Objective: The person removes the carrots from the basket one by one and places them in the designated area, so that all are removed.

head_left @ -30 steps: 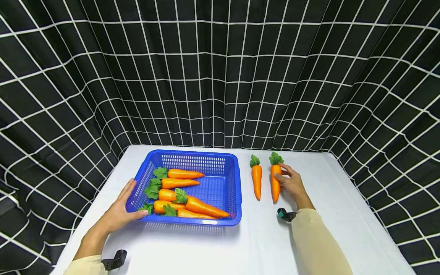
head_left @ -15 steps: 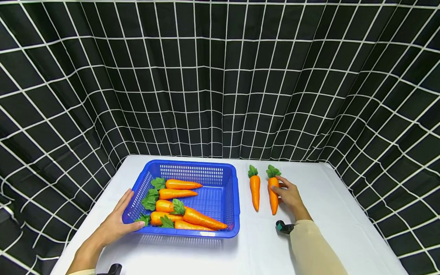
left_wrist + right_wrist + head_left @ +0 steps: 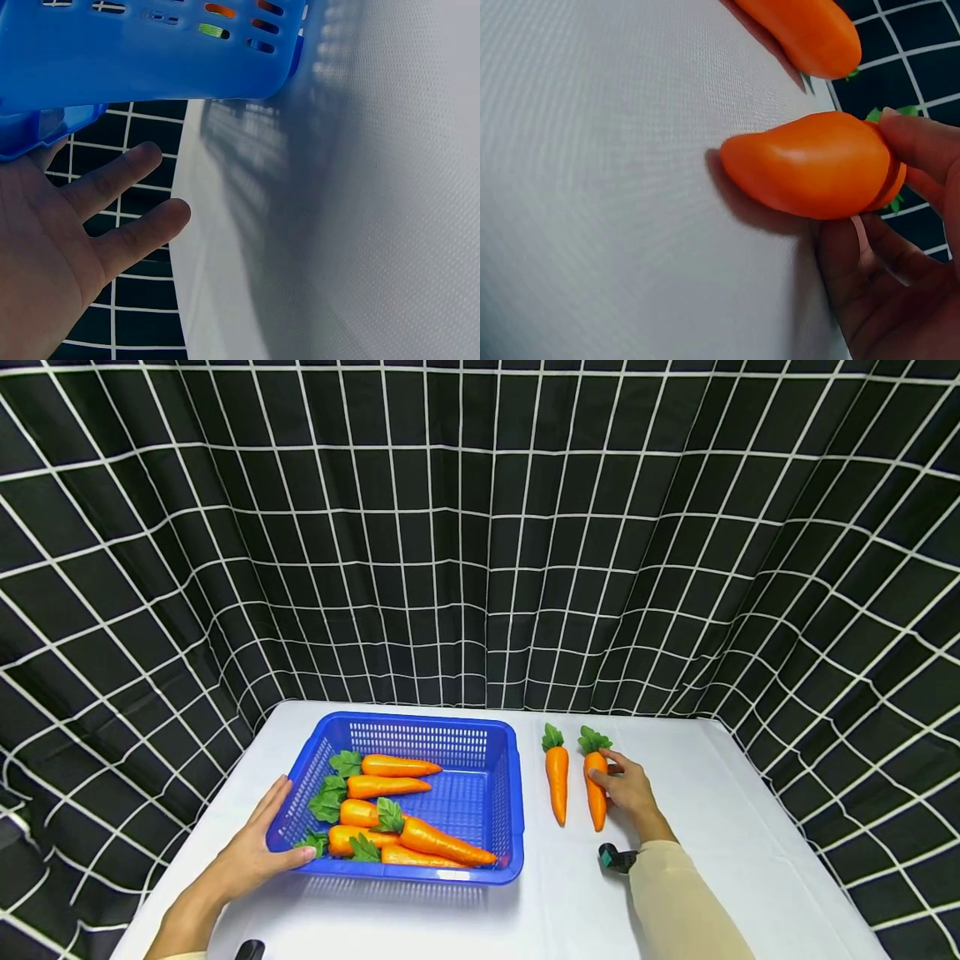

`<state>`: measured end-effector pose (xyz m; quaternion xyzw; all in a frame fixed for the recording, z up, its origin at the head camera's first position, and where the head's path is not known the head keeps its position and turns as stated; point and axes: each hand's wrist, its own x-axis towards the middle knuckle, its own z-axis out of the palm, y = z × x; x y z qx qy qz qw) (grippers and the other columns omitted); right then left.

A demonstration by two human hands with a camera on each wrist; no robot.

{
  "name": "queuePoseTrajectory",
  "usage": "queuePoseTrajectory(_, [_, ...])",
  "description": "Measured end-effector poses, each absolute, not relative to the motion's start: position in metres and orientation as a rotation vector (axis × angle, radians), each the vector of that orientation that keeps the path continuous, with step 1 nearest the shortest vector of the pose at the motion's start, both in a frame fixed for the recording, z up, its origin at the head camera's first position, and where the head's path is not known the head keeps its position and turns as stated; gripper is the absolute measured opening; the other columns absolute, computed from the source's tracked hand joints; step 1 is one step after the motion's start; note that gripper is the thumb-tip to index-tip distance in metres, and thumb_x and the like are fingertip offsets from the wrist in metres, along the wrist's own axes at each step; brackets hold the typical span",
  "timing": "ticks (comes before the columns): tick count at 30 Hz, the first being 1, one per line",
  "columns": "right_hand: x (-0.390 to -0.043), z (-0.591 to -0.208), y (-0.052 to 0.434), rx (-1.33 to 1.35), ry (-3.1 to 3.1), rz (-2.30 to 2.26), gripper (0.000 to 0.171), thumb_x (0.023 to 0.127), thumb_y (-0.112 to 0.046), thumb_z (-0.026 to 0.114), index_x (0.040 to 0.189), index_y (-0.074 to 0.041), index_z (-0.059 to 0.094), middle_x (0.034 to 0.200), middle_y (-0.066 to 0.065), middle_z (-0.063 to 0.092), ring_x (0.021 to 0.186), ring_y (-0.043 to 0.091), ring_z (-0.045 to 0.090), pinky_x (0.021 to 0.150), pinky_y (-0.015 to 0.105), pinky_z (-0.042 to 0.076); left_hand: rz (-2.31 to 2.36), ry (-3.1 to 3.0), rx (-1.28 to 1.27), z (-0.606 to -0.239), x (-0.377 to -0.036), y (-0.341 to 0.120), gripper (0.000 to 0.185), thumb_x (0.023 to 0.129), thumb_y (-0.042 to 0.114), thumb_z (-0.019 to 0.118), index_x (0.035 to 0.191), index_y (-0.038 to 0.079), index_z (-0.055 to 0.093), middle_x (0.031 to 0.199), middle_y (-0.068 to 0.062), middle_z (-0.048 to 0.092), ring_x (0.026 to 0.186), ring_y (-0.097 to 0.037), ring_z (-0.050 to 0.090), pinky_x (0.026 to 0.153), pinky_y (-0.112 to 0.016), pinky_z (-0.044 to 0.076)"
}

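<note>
- While a carrot [image 3: 596, 788] is pinched by the right hand [image 3: 628, 792] between thumb and fingers [image 3: 922, 142], it lies on the white table [image 3: 705, 827].
- A second carrot [image 3: 557, 779] is seen just beyond it (apart).
- The blue basket [image 3: 495, 868] corner is touched by the left hand [image 3: 251, 853], fingers straight; five carrots [image 3: 390, 787] are held inside.

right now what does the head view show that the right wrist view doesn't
Only the head view shows the blue basket holding carrots, with the left hand resting on its near corner. Only the right wrist view shows the fingers curled round the carrot up close, as it lies on the table. Both show the right hand, its carrot and a second carrot beside it.
</note>
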<state>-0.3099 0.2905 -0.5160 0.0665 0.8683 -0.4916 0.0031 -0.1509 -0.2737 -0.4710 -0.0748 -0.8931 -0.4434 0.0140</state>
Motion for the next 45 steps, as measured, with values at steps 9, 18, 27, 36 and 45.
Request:
queuePoseTrajectory(9, [-0.331, -0.492, 0.293, 0.205, 2.860, -1.378, 0.057, 0.089, -0.024, 0.068, 0.141, -0.010, 0.050, 0.122, 0.024, 0.055, 0.099, 0.035, 0.054, 0.067, 0.028, 0.050, -1.360, -2.754, -0.263, -0.460, -0.167, -0.273, 0.107, 0.078, 0.027, 0.079, 0.155, 0.006, 0.009, 0.160, -0.014, -0.002, 0.140, -0.047, 0.003, 0.100, -0.074, 0.009])
queuePoseTrajectory(18, [-0.346, -0.473, 0.295, 0.202, 2.871, -1.366, 0.059, 0.092, -0.028, 0.064, 0.145, -0.011, 0.044, 0.125, 0.025, 0.053, 0.101, 0.036, 0.054, 0.070, 0.031, 0.053, -1.340, -2.757, -0.283, -0.446, -0.182, -0.272, 0.107, 0.079, 0.028, 0.078, 0.156, 0.008, 0.006, 0.160, -0.011, -0.004, 0.142, -0.045, 0.001, 0.101, -0.073, 0.009])
queuePoseTrajectory(27, [-0.346, -0.460, 0.301, 0.231, 2.844, -1.445, 0.061, 0.093, -0.031, 0.063, 0.146, -0.012, 0.042, 0.127, 0.025, 0.050, 0.094, 0.035, 0.055, 0.064, 0.028, 0.054, -1.336, -2.768, -0.283, -0.439, -0.192, -0.268, 0.108, 0.078, 0.028, 0.079, 0.156, 0.011, 0.005, 0.161, -0.008, -0.005, 0.143, -0.041, 0.001, 0.103, -0.070, 0.009])
queuePoseTrajectory(36, [-0.325, -0.480, 0.298, 0.288, 2.740, -1.525, 0.063, 0.093, -0.032, 0.063, 0.147, -0.009, 0.039, 0.126, 0.025, 0.047, 0.088, 0.030, 0.056, 0.063, 0.030, 0.056, -1.358, -2.789, -0.268, -0.449, -0.174, -0.272, 0.108, 0.077, 0.027, 0.078, 0.156, 0.008, 0.006, 0.160, -0.012, -0.004, 0.141, -0.045, 0.002, 0.101, -0.073, 0.010])
queuePoseTrajectory(45, [-0.306, -0.501, 0.294, 0.296, 2.735, -1.478, 0.062, 0.093, -0.033, 0.063, 0.146, -0.009, 0.041, 0.125, 0.025, 0.046, 0.085, 0.027, 0.055, 0.063, 0.030, 0.055, -1.378, -2.799, -0.231, -0.464, -0.151, -0.273, 0.108, 0.076, 0.025, 0.079, 0.155, 0.006, 0.008, 0.160, -0.015, -0.001, 0.140, -0.048, 0.004, 0.099, -0.075, 0.011])
